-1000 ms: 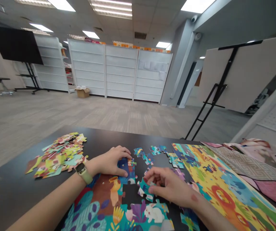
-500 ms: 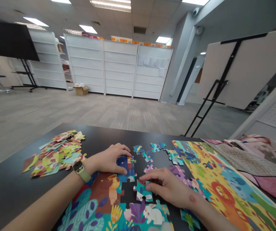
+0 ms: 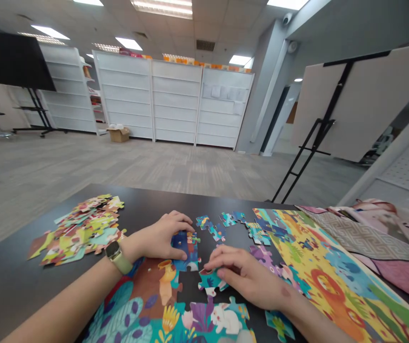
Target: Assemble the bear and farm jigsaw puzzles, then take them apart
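Observation:
My left hand [image 3: 163,237], with a watch on its wrist, lies over the dark blue top corner of the partly joined jigsaw puzzle [image 3: 154,286]. Its thumb rests on the blue pieces and its fingers are apart from it, at the upper edge. Between the thumb and fingers of my right hand [image 3: 242,274] is a teal puzzle piece [image 3: 209,282], slightly tilted, beside a gap in the puzzle. Below it is the joined part with a white rabbit [image 3: 226,319]. My right fingers partly cover the held piece.
A heap of loose pieces [image 3: 83,231] lies on the left of the black table [image 3: 147,200]. Teal pieces [image 3: 259,232] and purple pieces [image 3: 263,256] lie beyond and right of my right hand. A yellow picture sheet [image 3: 318,262] and folded cloth [image 3: 379,238] are at the right.
The teal piece in my right hand has tilted, and the fingers have shifted slightly on it. My left hand stays on the blue corner. The whole view has moved a little.

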### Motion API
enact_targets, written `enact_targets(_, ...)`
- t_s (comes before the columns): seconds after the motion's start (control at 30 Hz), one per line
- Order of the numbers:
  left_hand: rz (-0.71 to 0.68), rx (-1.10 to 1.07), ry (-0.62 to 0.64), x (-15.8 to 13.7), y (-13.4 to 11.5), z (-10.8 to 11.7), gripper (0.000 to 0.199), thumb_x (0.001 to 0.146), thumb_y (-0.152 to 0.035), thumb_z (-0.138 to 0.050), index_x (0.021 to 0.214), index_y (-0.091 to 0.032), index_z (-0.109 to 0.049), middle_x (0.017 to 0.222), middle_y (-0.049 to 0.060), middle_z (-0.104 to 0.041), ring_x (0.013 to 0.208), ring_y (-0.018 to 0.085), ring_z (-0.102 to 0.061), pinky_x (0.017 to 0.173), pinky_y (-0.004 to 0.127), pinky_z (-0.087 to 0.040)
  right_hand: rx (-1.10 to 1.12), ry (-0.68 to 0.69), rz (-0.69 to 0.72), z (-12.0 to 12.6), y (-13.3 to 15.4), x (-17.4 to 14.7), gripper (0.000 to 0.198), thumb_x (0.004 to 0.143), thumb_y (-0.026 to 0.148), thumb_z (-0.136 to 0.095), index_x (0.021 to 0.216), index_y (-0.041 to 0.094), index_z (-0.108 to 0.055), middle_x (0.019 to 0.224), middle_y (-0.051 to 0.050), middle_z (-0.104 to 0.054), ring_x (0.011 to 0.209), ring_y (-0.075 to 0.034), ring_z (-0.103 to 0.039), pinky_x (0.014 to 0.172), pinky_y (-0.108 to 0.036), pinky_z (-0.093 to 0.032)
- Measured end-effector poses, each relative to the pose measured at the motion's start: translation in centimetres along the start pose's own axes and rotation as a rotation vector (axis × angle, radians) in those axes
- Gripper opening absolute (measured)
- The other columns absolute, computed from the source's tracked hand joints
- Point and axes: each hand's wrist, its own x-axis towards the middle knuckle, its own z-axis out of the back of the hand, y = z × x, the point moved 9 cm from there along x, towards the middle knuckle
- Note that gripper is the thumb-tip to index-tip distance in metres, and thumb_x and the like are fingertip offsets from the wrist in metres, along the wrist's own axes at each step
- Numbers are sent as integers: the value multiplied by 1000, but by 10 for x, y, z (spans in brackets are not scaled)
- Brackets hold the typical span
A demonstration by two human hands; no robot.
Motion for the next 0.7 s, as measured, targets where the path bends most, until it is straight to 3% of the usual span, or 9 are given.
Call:
enact_targets(0.13, -73, -45, -34, 1, -28, 5, 40, 77, -38, -79, 113, -26, -67, 123, 6, -62, 117, 29, -52, 102, 41, -40, 103, -36, -65, 1, -12, -2, 26, 89, 31, -65, 114, 26, -71, 106, -4, -69, 88, -17, -63, 79, -30, -50)
enact_targets(0.23, -140, -182, 21, 3, -55, -5, 24, 87, -43, -70, 103, -25, -70, 105, 4, -68, 102, 23, -59, 91, 33, -45, 317, -101, -141, 3, -24, -2, 31, 82, 33, -73, 110, 22, -65, 98, -3, -67, 80, -15, -62, 73, -28, -51)
enact_targets(0.33, -151, -264, 32, 5, -72, -15, 21, 93, -43, -63, 91, -23, -71, 90, 2, -70, 89, 20, -62, 82, 30, -45, 446, -176, -141, 7, -29, 0, 40, 75, 35, -80, 107, 21, -61, 91, -1, -65, 75, -12, -60, 70, -27, -50)
enact_targets(0.6, 34, -499, -87, 11, -48, -19, 26, 89, -36, -61, 71, -17, -65, 69, -1, -61, 66, 13, -54, 63, 24, -40, 269, -171, -109, 13, -21, -3, 32, 87, 38, -69, 112, 22, -57, 79, 3, -62, 71, -13, -58, 66, -26, -45)
enact_targets(0.7, 26, -534, -77, 12, -46, -19, 29, 87, -37, -64, 67, -17, -63, 66, -3, -58, 63, 12, -50, 61, 23, -37, 282, -185, -147, 15, -22, -4, 33, 87, 40, -68, 111, 22, -54, 69, 5, -59, 66, -13, -58, 62, -24, -43)
